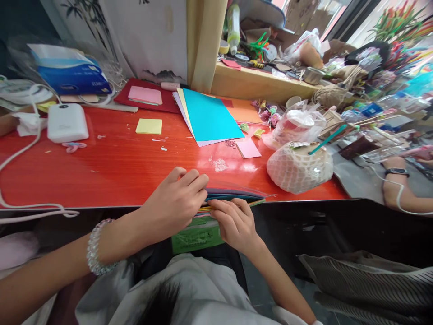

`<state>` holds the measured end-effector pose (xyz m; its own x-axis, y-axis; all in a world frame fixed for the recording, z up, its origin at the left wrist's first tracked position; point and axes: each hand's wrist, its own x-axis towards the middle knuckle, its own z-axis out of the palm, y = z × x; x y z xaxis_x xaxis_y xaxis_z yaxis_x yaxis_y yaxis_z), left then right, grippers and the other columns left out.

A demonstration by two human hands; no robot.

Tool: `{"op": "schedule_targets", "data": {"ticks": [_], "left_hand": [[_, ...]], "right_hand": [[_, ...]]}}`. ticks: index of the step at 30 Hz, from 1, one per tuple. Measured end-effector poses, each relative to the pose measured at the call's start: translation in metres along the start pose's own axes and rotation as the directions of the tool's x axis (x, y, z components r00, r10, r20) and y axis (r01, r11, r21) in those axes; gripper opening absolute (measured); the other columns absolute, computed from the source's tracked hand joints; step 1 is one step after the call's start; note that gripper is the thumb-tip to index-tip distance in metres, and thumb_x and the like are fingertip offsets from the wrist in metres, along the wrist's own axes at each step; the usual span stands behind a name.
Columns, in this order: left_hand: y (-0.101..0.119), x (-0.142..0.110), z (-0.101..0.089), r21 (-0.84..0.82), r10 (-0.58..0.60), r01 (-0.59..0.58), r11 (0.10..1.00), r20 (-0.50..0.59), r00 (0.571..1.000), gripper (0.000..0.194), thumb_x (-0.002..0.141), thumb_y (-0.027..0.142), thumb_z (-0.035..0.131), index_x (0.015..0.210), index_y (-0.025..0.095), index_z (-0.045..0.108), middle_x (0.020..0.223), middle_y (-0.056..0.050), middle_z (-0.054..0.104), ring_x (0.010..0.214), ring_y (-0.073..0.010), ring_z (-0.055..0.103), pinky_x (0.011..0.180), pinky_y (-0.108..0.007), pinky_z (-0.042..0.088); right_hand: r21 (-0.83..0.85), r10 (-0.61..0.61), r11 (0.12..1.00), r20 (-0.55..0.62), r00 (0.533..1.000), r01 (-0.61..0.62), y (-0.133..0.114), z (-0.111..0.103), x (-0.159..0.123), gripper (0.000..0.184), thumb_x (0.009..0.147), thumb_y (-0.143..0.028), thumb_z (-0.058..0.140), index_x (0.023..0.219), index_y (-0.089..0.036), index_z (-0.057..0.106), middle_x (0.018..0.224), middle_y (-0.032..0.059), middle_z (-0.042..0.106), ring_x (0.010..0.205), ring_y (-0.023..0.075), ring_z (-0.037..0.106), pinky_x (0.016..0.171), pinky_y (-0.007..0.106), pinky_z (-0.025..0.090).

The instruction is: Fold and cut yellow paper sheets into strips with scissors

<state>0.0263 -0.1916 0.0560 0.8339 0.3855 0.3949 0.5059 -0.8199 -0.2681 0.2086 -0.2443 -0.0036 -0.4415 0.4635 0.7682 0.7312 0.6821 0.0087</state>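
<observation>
At the table's front edge, a pack of coloured paper (196,237) stands tilted, its green face toward me and several sheet edges showing along the top. My left hand (174,198) is closed at the pack's upper left edge, fingers curled over the sheets. On the upper right of it, my right hand (237,223) is closed with its fingertips among the sheet edges. The fingertips of both hands nearly meet, and which sheets they pinch is partly hidden. Beyond them, a stack of large sheets (211,115) lies with a blue one on top.
Yellow paper squares (149,126) and pink paper squares (248,148) lie on the red table (111,167). To the right sits a coconut in white netting (299,167) with a straw. A white power bank (66,122) is at left. Another person's forearm (395,187) rests at far right.
</observation>
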Motion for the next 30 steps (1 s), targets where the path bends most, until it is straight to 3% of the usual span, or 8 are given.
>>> {"op": "schedule_targets", "data": {"ticks": [4, 8, 11, 13, 16, 22, 26, 30], "left_hand": [[0.000, 0.000, -0.003, 0.019, -0.026, 0.028, 0.999, -0.120, 0.992, 0.017, 0.079, 0.006, 0.048, 0.070, 0.016, 0.058, 0.080, -0.005, 0.058, 0.077, -0.0198, 0.051, 0.072, -0.037, 0.036], [-0.008, 0.006, -0.020, 0.083, -0.057, 0.077, 0.994, -0.222, 0.973, 0.017, 0.086, 0.012, 0.048, 0.075, 0.016, 0.060, 0.095, -0.006, 0.063, 0.086, -0.0194, 0.053, 0.077, -0.037, 0.037], [-0.027, 0.017, -0.043, 0.147, -0.155, 0.194, 0.970, -0.245, 0.957, 0.022, 0.092, 0.014, 0.040, 0.086, 0.016, 0.061, 0.098, -0.004, 0.065, 0.083, -0.0154, 0.055, 0.079, -0.035, 0.037], [-0.044, 0.031, -0.055, 0.245, -0.263, 0.341, 0.908, -0.300, 0.917, 0.030, 0.096, 0.020, 0.033, 0.091, 0.015, 0.063, 0.085, -0.003, 0.064, 0.079, -0.0157, 0.055, 0.076, -0.035, 0.036], [-0.077, 0.061, -0.055, 0.273, -0.404, 0.469, 0.840, -0.263, 0.876, 0.049, 0.098, 0.040, 0.022, 0.104, 0.016, 0.064, 0.079, -0.003, 0.061, 0.078, -0.0197, 0.056, 0.075, -0.038, 0.034], [-0.170, 0.128, 0.002, 0.109, -0.627, 0.686, 0.719, -0.324, 0.708, 0.044, 0.098, 0.037, 0.020, 0.104, 0.022, 0.061, 0.095, -0.001, 0.056, 0.088, -0.0166, 0.041, 0.085, -0.036, 0.025], [-0.235, 0.158, 0.047, 0.060, -0.707, 0.727, 0.684, -0.194, 0.680, 0.033, 0.098, 0.034, 0.024, 0.109, 0.022, 0.053, 0.101, 0.004, 0.052, 0.083, -0.0137, 0.033, 0.085, -0.033, 0.021], [-0.278, 0.179, 0.088, -0.054, -0.711, 0.710, 0.702, -0.087, 0.697, 0.038, 0.097, 0.036, 0.019, 0.111, 0.017, 0.049, 0.109, 0.003, 0.052, 0.088, -0.0136, 0.032, 0.090, -0.032, 0.017]], "right_hand": [[0.039, 0.042, 0.998, 0.016, 0.999, -0.042, 0.002, -0.002, 0.002, 0.015, 0.088, -0.006, 0.044, 0.092, -0.017, 0.053, 0.093, 0.0049, 0.072, 0.077, 0.0122, 0.065, 0.071, 0.029, 0.041], [0.045, 0.061, 0.997, 0.028, 0.998, -0.062, 0.005, -0.003, 0.005, 0.016, 0.087, -0.003, 0.043, 0.089, -0.017, 0.051, 0.092, 0.0043, 0.072, 0.075, 0.0121, 0.064, 0.067, 0.029, 0.040], [0.016, 0.063, 0.998, 0.061, 0.996, -0.064, 0.005, 0.001, 0.005, 0.014, 0.089, -0.006, 0.044, 0.088, -0.017, 0.053, 0.097, 0.0062, 0.071, 0.076, 0.0132, 0.063, 0.067, 0.029, 0.039], [0.003, 0.048, 0.999, 0.096, 0.994, -0.049, 0.004, 0.005, 0.003, 0.013, 0.090, -0.008, 0.044, 0.086, -0.016, 0.054, 0.096, 0.0064, 0.071, 0.075, 0.0135, 0.061, 0.067, 0.029, 0.038], [0.003, -0.005, 1.000, 0.114, 0.993, 0.004, 0.003, 0.010, 0.000, 0.020, 0.092, -0.008, 0.040, 0.084, -0.016, 0.056, 0.083, 0.0041, 0.070, 0.071, 0.0127, 0.058, 0.066, 0.028, 0.036], [0.033, -0.057, 0.998, 0.089, 0.994, 0.055, 0.006, 0.007, -0.010, 0.018, 0.091, -0.008, 0.043, 0.084, -0.015, 0.058, 0.080, 0.0029, 0.069, 0.072, 0.0121, 0.058, 0.065, 0.028, 0.035], [0.083, -0.047, 0.996, 0.031, 0.998, 0.044, 0.010, 0.004, -0.013, 0.019, 0.089, -0.009, 0.044, 0.081, -0.014, 0.060, 0.080, 0.0020, 0.070, 0.069, 0.0116, 0.057, 0.064, 0.028, 0.036], [0.115, -0.022, 0.993, -0.040, 0.999, 0.026, 0.015, 0.007, -0.015, 0.023, 0.089, -0.010, 0.043, 0.076, -0.014, 0.062, 0.074, -0.0001, 0.068, 0.066, 0.0103, 0.056, 0.065, 0.027, 0.038]]}}
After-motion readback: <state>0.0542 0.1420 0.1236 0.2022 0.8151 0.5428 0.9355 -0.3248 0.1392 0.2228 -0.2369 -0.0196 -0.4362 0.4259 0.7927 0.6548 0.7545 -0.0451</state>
